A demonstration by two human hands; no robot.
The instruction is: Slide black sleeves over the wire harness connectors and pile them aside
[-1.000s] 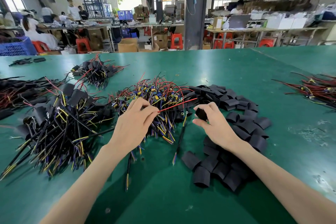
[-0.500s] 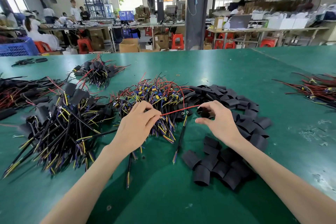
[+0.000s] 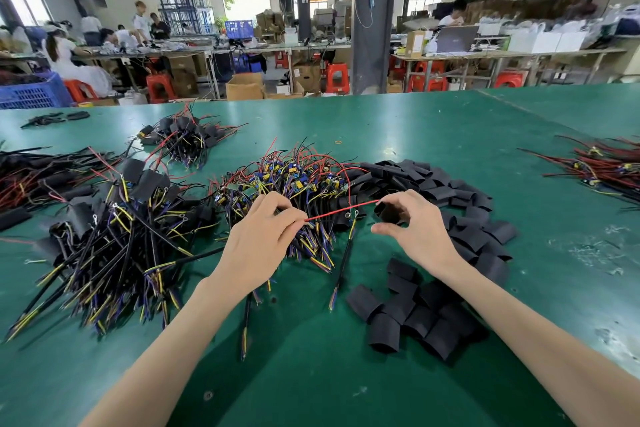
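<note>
My left hand [image 3: 258, 236] pinches a wire harness by its red wire [image 3: 341, 212], just above the heap of unsleeved harnesses [image 3: 287, 184] in the middle of the green table [image 3: 311, 374]. The red wire runs rightward to the mouth of a black sleeve [image 3: 389, 212], which my right hand [image 3: 412, 227] holds between thumb and fingers. The wire tip meets the sleeve opening. Loose black sleeves [image 3: 419, 319] lie in a band to the right of and below my right hand. A pile of sleeved harnesses [image 3: 114, 239] spreads at the left.
A smaller sleeved bundle [image 3: 183, 140] lies behind the left pile, more harnesses [image 3: 31, 177] at the far left edge, and red-wired harnesses [image 3: 602, 166] at the far right. Beyond the table stand benches, red stools, cardboard boxes and several people.
My right hand has lifted the sleeve and brought it to the tip of the red wire; the wire is now drawn out level between both hands. My left hand has barely moved.
</note>
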